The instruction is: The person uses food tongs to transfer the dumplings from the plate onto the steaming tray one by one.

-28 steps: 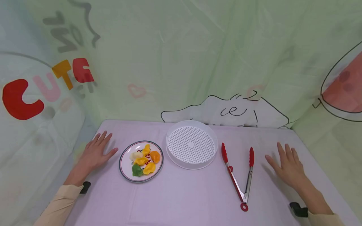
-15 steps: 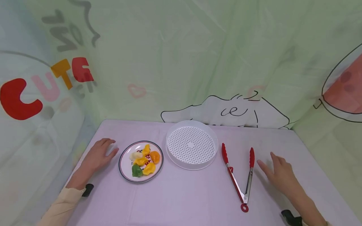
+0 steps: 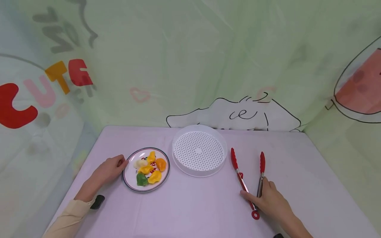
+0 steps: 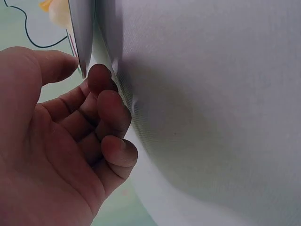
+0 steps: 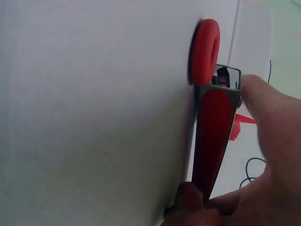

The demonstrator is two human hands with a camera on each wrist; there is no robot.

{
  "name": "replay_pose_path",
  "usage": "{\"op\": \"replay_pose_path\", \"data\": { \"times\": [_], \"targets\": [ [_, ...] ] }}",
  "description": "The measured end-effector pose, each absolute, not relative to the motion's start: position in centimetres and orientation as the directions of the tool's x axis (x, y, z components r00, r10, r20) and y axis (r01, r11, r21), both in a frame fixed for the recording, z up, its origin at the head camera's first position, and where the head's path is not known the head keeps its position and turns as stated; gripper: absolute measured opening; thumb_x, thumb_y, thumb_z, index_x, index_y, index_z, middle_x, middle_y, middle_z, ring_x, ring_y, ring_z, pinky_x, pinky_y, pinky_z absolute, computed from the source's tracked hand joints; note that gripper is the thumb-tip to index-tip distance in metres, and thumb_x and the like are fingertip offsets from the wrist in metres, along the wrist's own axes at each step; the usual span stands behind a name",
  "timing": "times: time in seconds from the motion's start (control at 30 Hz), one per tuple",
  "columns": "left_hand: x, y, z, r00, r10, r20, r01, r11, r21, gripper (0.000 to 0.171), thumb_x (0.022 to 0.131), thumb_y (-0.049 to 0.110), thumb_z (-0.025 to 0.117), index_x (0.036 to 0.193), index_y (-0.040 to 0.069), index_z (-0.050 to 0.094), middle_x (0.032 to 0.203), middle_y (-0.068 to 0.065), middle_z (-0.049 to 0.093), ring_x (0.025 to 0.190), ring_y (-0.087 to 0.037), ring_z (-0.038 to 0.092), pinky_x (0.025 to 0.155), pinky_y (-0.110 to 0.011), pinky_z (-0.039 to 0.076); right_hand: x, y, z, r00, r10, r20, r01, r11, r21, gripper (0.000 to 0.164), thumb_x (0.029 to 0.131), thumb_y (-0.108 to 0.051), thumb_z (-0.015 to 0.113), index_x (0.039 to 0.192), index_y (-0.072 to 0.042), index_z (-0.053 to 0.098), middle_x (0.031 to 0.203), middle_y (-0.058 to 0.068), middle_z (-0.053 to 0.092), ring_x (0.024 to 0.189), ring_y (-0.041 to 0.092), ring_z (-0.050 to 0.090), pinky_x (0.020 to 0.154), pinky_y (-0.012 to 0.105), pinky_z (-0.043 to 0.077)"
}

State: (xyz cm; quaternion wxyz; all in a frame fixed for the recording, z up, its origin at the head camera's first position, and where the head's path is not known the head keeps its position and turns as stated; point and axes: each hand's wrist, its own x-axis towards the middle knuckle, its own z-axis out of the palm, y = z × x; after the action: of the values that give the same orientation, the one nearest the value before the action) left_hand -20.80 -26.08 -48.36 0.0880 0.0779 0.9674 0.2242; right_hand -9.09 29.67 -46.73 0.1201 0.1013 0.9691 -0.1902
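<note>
In the head view, my left hand [image 3: 107,171] is at the left rim of a round white plate [image 3: 148,188] with dark edge lines. Its thumb lies on the rim and its fingers curl at the underside, pinching the plate edge [image 4: 83,37]. Several small dumpling-shaped pieces lie on the plate: yellow ones [image 3: 154,177], an orange one [image 3: 161,164], a green one [image 3: 142,179] and a whitish one [image 3: 141,163]. My right hand [image 3: 274,202] grips spread red-tipped tongs [image 3: 234,159] near the hinge, thumb across one arm, fingers around the other. Their red ring [image 5: 205,52] rests close to the cloth.
A white round tray with many holes [image 3: 198,150] stands between the plate and the tongs, towards the table's back edge. Pale cloth covers the table [image 3: 184,211]. Printed fabric curtains [image 3: 184,66] hang behind and at both sides.
My left hand has moved from flat on the cloth to the plate's rim, fingers now curled. My right hand has come left and taken hold of the tongs. The head view shifted slightly.
</note>
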Motion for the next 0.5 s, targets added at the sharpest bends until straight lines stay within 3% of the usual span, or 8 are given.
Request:
{"op": "replay_pose_path", "data": {
  "times": [0.2,0.37,0.5],
  "targets": [
    [-20.9,-26.2,-48.5,-0.971,0.195,-0.138,0.114,0.886,0.449,0.023,0.102,0.028,0.056,0.094,0.007,0.058,0.071,-0.001,0.049,0.066,-0.016,0.047,0.06,-0.03,0.036,-9.4,29.9,-46.7,-0.957,0.149,-0.249,0.246,0.874,-0.42,0.1,0.084,-0.056,0.072,0.136,0.02,0.033,0.116,0.037,0.047,0.087,0.031,0.055,0.066,0.041,0.059],
    [-20.7,-26.0,-47.9,-0.971,0.193,-0.144,0.11,0.888,0.445,0.022,0.102,0.028,0.057,0.094,0.007,0.058,0.072,-0.001,0.049,0.067,-0.016,0.047,0.06,-0.03,0.035,-9.5,30.8,-45.9,-0.96,0.155,-0.233,0.253,0.837,-0.486,0.085,0.093,-0.046,0.065,0.138,0.019,0.032,0.119,0.036,0.045,0.098,0.037,0.05,0.067,0.039,0.057],
    [-20.5,-25.7,-47.4,-0.97,0.189,-0.153,0.104,0.891,0.443,0.022,0.102,0.028,0.057,0.094,0.007,0.059,0.072,-0.001,0.05,0.068,-0.017,0.047,0.061,-0.031,0.036,-9.1,30.8,-44.8,-0.961,0.16,-0.224,0.262,0.781,-0.567,0.08,0.1,-0.043,0.056,0.145,0.014,0.024,0.116,0.031,0.048,0.088,0.031,0.055,0.063,0.038,0.055]
  ]
}}
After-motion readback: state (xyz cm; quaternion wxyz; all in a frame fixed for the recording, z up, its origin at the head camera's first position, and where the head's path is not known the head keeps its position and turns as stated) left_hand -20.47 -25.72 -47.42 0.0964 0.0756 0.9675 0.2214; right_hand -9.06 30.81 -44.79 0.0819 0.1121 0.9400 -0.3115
